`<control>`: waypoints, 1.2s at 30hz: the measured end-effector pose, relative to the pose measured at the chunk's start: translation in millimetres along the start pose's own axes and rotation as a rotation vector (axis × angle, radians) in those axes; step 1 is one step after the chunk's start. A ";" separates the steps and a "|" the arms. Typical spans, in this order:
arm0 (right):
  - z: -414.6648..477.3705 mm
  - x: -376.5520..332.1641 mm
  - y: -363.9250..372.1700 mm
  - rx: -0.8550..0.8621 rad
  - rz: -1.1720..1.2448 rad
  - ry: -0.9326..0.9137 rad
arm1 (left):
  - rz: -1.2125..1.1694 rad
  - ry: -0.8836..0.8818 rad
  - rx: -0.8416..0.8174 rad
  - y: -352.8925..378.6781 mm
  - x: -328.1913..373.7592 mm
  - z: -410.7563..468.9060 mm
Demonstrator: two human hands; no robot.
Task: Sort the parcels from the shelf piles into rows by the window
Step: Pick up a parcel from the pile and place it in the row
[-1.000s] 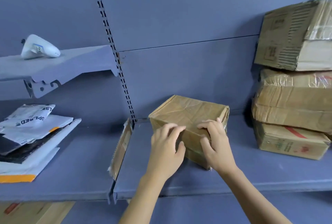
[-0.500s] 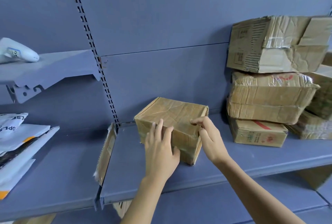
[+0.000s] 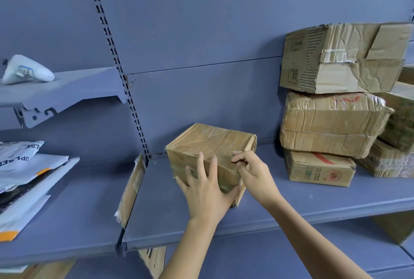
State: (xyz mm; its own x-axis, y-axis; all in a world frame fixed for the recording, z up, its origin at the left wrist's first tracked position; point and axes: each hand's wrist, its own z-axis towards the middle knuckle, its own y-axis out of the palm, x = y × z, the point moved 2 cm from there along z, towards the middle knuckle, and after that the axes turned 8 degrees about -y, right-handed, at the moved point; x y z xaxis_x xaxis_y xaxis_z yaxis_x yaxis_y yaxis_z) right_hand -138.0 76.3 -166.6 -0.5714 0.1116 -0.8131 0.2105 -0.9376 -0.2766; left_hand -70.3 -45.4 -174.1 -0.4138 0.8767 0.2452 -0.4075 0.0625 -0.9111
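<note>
While the taped cardboard parcel (image 3: 212, 142) stays on the shelf (image 3: 291, 207) left of the box stack (image 3: 331, 126), the left hand (image 3: 206, 187) has slid flat against its front; the right hand (image 3: 253, 171) now curls round its corner, likely readying a lift.

This looks like a parcel storeroom. Blue-grey metal shelves (image 3: 291, 207) hang on slotted uprights (image 3: 116, 63), as in a shop. Worn, taped cardboard boxes (image 3: 331, 126) are stacked at the right end, and a small box (image 3: 208, 140) stands near the middle. Plastic mailing bags (image 3: 26, 173) lie at the left edge. A white handheld scanner (image 3: 24, 72) rests on the upper shelf (image 3: 78, 86).
</note>
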 end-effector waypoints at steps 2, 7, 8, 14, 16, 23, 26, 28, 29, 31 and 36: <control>0.4 1.7 -0.7 -0.010 0.040 0.004 | -0.033 -0.037 -0.030 4.4 1.9 -0.2; 1.5 -2.9 5.2 0.209 0.355 0.086 | -0.182 -0.089 -0.118 11.2 10.9 7.9; -1.2 0.4 5.5 0.305 0.412 0.115 | -0.224 -0.078 -0.095 11.2 11.1 7.6; -14.5 40.9 -15.4 0.247 0.280 0.389 | -0.373 0.098 -0.106 5.2 -22.5 -0.5; -17.8 50.2 -23.7 0.101 0.242 0.384 | -0.372 0.167 -0.139 -2.3 -41.5 -2.2; -27.0 6.6 -33.8 -0.031 0.157 0.086 | -0.835 0.110 -0.056 -56.9 -67.5 6.3; -13.9 -29.3 -42.5 -0.040 0.251 -0.012 | -1.131 -0.070 -0.054 -91.2 -68.1 21.0; -7.3 -46.2 -43.8 -0.059 0.369 -0.066 | -1.238 -0.043 -0.126 -107.0 -65.3 29.0; -2.4 -52.9 -44.3 -0.075 0.413 -0.093 | -1.232 -0.019 -0.157 -112.3 -61.9 31.0; 9.2 -70.4 -45.3 -0.101 0.447 -0.123 | -1.270 -0.070 -0.179 -116.5 -51.4 33.6; 9.4 -63.7 -38.7 -0.165 0.325 -0.145 | -1.196 -0.087 -0.325 -93.6 -44.4 18.8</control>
State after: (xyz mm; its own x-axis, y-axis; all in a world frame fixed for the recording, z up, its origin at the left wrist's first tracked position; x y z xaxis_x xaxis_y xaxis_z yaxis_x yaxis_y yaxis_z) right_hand -117.2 102.4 -99.3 -0.5575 -0.2410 -0.7944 0.5168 -0.8496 -0.1050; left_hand -29.1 -99.2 -93.5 0.0206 0.1543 0.9878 -0.3509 0.9263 -0.1374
